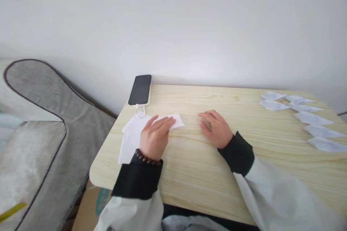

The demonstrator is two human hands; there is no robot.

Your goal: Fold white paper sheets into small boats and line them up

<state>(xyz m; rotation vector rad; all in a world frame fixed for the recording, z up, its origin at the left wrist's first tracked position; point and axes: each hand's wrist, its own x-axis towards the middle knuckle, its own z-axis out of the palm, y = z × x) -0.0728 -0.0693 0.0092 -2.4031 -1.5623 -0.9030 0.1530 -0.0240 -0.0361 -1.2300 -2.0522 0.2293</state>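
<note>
Lying palm-down, the left hand (155, 136) partly covers folded paper (177, 121) on the left of the counter (189, 173), grip unclear; the right hand (216, 127) curls apart, holding nothing. Cuff (137, 181) drag could shift the white sheets (128, 146), disturbing the phone (140, 89) beyond.

matt paper (129, 144), smooth wood-grained tabletop (189, 173), cloth sofa (48, 86).

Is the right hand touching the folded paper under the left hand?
No, tabletop shows between the right hand and that folded paper.
</note>
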